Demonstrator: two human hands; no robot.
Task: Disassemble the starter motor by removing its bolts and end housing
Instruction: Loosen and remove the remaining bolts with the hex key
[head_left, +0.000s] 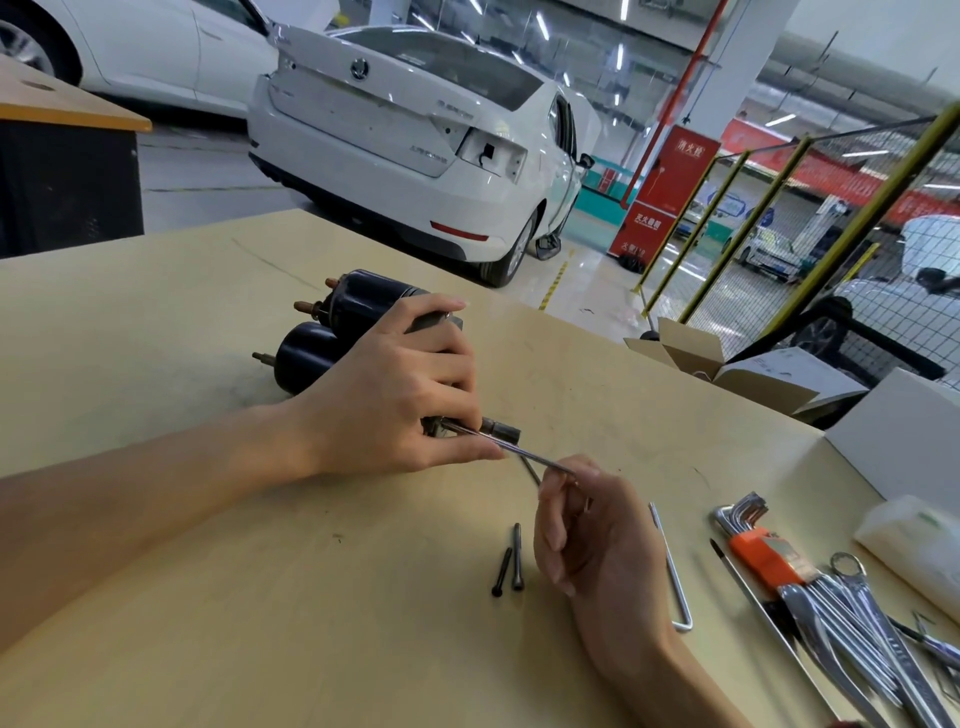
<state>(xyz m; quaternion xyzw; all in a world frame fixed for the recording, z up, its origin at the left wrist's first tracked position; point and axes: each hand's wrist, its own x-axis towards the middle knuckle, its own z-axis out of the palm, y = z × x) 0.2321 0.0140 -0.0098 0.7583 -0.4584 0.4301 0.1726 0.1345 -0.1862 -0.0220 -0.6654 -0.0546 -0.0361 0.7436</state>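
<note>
Starter motor (332, 332), made of two glossy black metal cylinders side by side with copper-coloured terminal studs at their far-left ends, lies on the pale yellow-beige wooden tabletop (156, 545) left of centre. The left hand (395, 384) wraps over its grey right end, fingers curled around the housing. From that end a long thin steel bolt (514, 451) slants out to the near right, smooth and shiny along its shank; the right hand (587, 540) pinches its free end between thumb and fingertips, the other fingers loosely curled. Two short black bolts (510, 558) lie together on the tabletop just left of the right hand. To its right lies a long silver L-shaped hex key (672, 566). Further right, at the near-right edge, sits a set of hex keys in an orange plastic holder (761, 551) beside a fan of polished chrome spanners (852, 629). An open brown cardboard box (727, 364) stands at the far right.
</note>
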